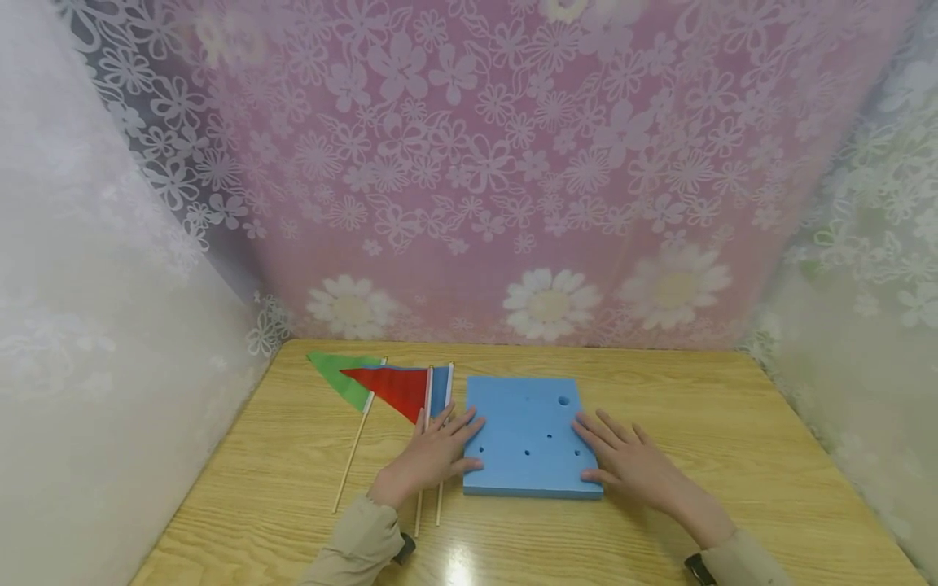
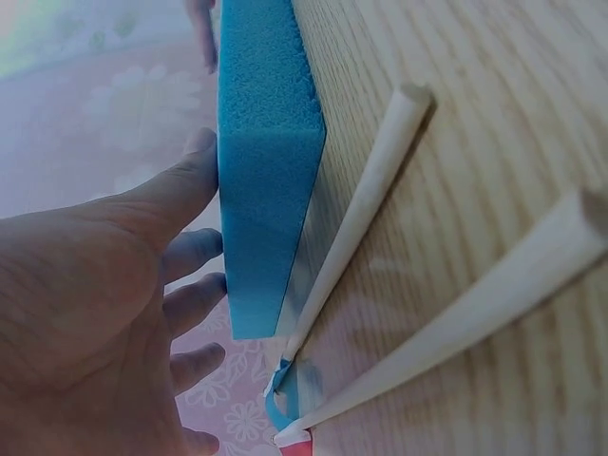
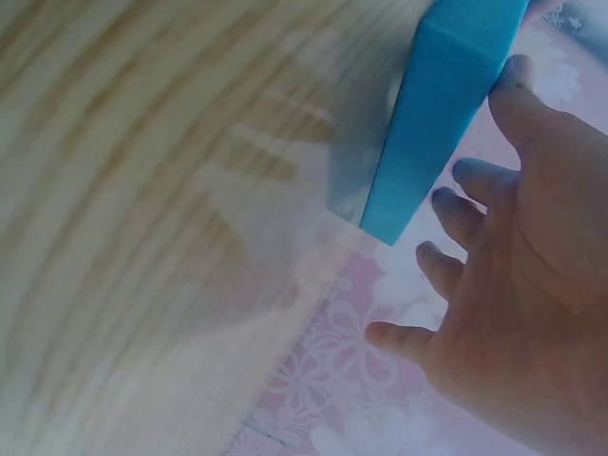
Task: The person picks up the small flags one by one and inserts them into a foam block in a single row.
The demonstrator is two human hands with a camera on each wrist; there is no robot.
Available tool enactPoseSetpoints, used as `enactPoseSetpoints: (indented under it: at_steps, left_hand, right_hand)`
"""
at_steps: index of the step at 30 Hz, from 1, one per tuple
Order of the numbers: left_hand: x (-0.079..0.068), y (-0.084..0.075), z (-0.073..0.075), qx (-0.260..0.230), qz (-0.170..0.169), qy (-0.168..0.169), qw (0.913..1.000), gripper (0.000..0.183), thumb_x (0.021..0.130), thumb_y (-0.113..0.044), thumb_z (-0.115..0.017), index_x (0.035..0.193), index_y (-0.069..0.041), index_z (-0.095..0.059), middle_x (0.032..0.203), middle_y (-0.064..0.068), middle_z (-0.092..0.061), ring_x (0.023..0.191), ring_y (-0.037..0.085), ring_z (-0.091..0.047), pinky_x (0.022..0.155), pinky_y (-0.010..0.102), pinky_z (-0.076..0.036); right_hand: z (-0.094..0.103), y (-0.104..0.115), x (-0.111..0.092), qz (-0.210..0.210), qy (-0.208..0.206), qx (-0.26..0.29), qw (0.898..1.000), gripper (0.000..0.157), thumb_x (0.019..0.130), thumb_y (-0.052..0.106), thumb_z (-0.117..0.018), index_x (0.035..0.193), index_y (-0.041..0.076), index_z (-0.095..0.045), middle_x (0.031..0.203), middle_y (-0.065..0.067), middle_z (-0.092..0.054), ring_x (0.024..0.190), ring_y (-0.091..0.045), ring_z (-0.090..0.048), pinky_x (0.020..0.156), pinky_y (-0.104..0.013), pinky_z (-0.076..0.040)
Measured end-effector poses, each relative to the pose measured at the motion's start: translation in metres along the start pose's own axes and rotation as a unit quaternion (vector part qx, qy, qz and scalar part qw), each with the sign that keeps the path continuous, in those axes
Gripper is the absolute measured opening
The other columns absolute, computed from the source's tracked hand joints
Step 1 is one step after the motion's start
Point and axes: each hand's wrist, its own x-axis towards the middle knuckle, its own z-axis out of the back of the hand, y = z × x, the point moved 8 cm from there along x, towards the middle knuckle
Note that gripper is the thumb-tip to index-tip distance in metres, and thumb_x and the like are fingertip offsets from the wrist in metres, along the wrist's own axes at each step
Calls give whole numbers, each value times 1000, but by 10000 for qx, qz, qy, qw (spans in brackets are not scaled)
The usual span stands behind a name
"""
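Observation:
A blue foam block [image 1: 513,419] with several small holes and one larger hole lies flat on the table. My left hand [image 1: 428,456] rests on its left edge with fingers spread, passing over the sticks of a red flag [image 1: 399,387] and a blue flag [image 1: 440,387]. On the block's right edge rests my right hand [image 1: 633,464], also with spread fingers. The left wrist view shows the thumb and fingertips against the block's face [image 2: 266,190]. In the right wrist view the thumb touches the block [image 3: 437,123]. Farther left lies a green flag [image 1: 348,378] on a thin stick.
The wooden table [image 1: 733,423] reaches back to a pink flowered backdrop [image 1: 476,203]. Pale flowered sheets stand at the left side [image 1: 110,285] and the right side [image 1: 865,325]. The flag sticks [image 2: 361,209] point toward the table's near side, left of the block.

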Motion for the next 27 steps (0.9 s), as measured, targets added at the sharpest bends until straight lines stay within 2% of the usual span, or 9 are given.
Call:
enactPoseSetpoints:
  at_steps: [10, 13, 15, 17, 18, 20, 23, 27]
  left_hand:
    - [1, 4, 1, -255, 19, -44, 9997, 68, 100, -46, -61, 156, -14, -41, 164, 7, -34, 152, 39, -22, 116, 74, -13]
    - [3, 10, 8, -513, 71, -312, 9982, 61, 101, -42, -61, 153, -13, -47, 160, 9, -40, 151, 40, -26, 116, 73, -17]
    - [4, 14, 17, -639, 145, -653, 9957, 54, 102, -36, -62, 148, -10, -53, 153, 12, -49, 147, 40, -34, 116, 69, -25]
    - [3, 19, 28, -797, 333, -1042, 9908, 46, 101, -28, -65, 142, -7, -59, 143, 14, -58, 138, 39, -48, 113, 61, -37]
    - [2, 22, 33, -922, 478, -1216, 9871, 42, 100, -24, -66, 138, -6, -63, 136, 14, -64, 130, 37, -56, 106, 56, -47]
    - [0, 28, 39, -1191, 784, -1521, 9780, 31, 99, -16, -68, 128, -4, -69, 121, 13, -71, 111, 32, -67, 91, 45, -58]
    - [-3, 39, 39, -1689, 1275, -1669, 9630, 16, 96, -10, -70, 111, -4, -73, 101, 9, -74, 88, 24, -70, 71, 33, -60]
    - [-5, 53, 26, -1954, 1739, -1441, 9544, 4, 94, -5, -71, 97, -3, -73, 86, 4, -71, 76, 17, -64, 64, 25, -55]
  right_hand:
    - [-6, -4, 1, -140, 226, 177, 9995, 73, 99, 52, -58, 157, 12, -39, 162, -10, -36, 148, -41, -30, 109, -76, -27]
    - [-6, -4, 1, -162, 257, 238, 9993, 74, 98, 51, -58, 157, 12, -39, 162, -11, -36, 148, -42, -29, 109, -77, -26]
    - [-6, -3, 1, -133, 224, 264, 9993, 73, 98, 51, -59, 157, 12, -40, 161, -11, -37, 147, -43, -31, 107, -78, -27]
    - [-6, -3, 0, -112, 190, 302, 9993, 72, 98, 50, -60, 156, 11, -41, 160, -12, -38, 147, -43, -31, 106, -78, -27]
    - [-6, -3, 1, -105, 172, 309, 9993, 72, 98, 49, -60, 156, 11, -41, 160, -12, -39, 146, -44, -32, 106, -79, -27]
    - [-6, -2, 1, -92, 174, 301, 9994, 72, 98, 50, -60, 156, 11, -42, 160, -12, -39, 146, -44, -32, 105, -79, -28]
    - [-5, -2, 1, -185, 282, 346, 9988, 73, 98, 51, -58, 157, 11, -40, 161, -11, -37, 148, -43, -30, 108, -78, -26]
    - [-6, -3, 2, -237, 360, 359, 9984, 73, 99, 52, -57, 157, 12, -38, 162, -11, -36, 149, -42, -29, 109, -77, -25]
